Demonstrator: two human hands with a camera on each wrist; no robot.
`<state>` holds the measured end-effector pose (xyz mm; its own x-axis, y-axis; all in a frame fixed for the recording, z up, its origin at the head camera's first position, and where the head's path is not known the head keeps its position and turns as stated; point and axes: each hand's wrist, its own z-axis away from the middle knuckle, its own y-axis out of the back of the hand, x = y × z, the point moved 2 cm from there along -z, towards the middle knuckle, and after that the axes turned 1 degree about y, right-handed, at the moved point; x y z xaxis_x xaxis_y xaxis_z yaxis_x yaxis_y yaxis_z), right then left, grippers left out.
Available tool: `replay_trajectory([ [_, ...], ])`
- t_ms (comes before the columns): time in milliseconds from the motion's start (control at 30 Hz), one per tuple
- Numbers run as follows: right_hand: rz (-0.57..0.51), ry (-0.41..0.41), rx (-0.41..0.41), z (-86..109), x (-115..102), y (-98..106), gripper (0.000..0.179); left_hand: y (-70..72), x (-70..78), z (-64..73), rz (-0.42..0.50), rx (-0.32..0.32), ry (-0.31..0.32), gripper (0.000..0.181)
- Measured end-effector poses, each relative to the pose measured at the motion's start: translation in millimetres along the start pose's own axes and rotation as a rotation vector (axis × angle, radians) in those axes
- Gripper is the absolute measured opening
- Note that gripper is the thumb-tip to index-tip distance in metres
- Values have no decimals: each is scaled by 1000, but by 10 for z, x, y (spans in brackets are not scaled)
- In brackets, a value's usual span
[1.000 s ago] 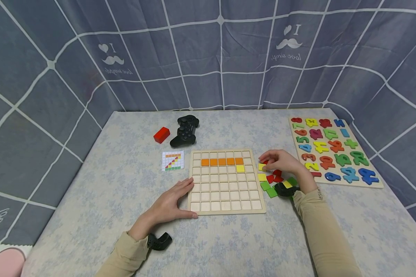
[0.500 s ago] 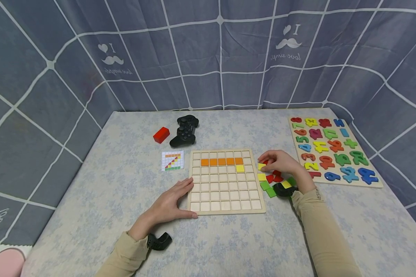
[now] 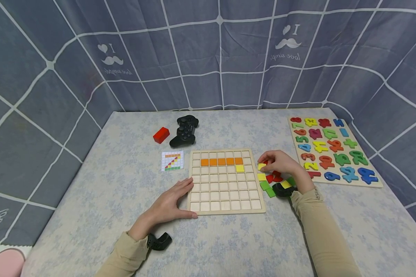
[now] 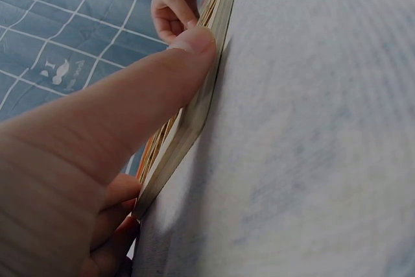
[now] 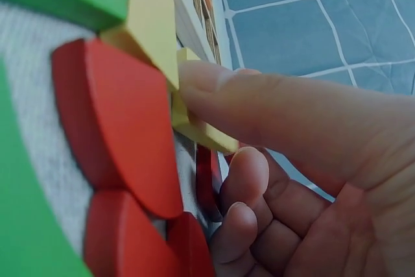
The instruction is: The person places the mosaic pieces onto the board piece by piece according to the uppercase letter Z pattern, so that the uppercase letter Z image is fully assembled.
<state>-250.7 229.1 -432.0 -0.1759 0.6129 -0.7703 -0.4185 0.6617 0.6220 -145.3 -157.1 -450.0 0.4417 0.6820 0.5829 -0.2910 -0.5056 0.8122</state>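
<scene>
My left hand (image 3: 168,204) rests at the near left corner of a wooden grid board (image 3: 225,187), thumb along the front edge and straight fingers on the left edge. In the left wrist view the thumb (image 4: 146,92) touches the board's side. The board carries a row of orange tiles (image 3: 222,162) and one yellow tile (image 3: 240,168) below its right end. Right of the board, my right hand (image 3: 282,161) pinches another yellow square tile (image 5: 214,135) at the edge of a loose pile. Red rounded pieces (image 5: 123,121) and green tiles (image 3: 270,192) lie around it.
A pattern card (image 3: 172,161) lies left of the board. Behind it are a red block (image 3: 161,135) and a black game controller (image 3: 185,131). A number puzzle board (image 3: 332,152) lies at the right, close to my right forearm. A grey curtain (image 3: 222,54) hangs behind the table.
</scene>
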Motion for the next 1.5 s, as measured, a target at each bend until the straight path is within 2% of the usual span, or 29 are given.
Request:
replay_trajectory([
  [233, -13, 13, -7, -4, -36, -11, 21, -4, -5, -2, 0, -2, -3, 100],
  [433, -28, -28, -10, 5, -92, 14, 20, -2, -2, -3, -5, -5, -5, 101],
  [567, 5, -57, 20, 15, -155, 43, 19, 1, 2, -4, -7, -4, -5, 101],
  [867, 71, 30, 59, 56, -368, 51, 13, 5, 6, 2, 4, -10, 0, 100],
  [1067, 93, 40, 78, 69, -517, 9, 15, 6, 6, 0, -2, -7, -10, 100],
  [1267, 84, 97, 125, 67, -673, -62, 17, 12, 12, 3, -5, -7, -11, 100],
  [1500, 73, 111, 150, 28, -795, -216, 15, 20, 22, 11, -9, 8, -26, 98],
])
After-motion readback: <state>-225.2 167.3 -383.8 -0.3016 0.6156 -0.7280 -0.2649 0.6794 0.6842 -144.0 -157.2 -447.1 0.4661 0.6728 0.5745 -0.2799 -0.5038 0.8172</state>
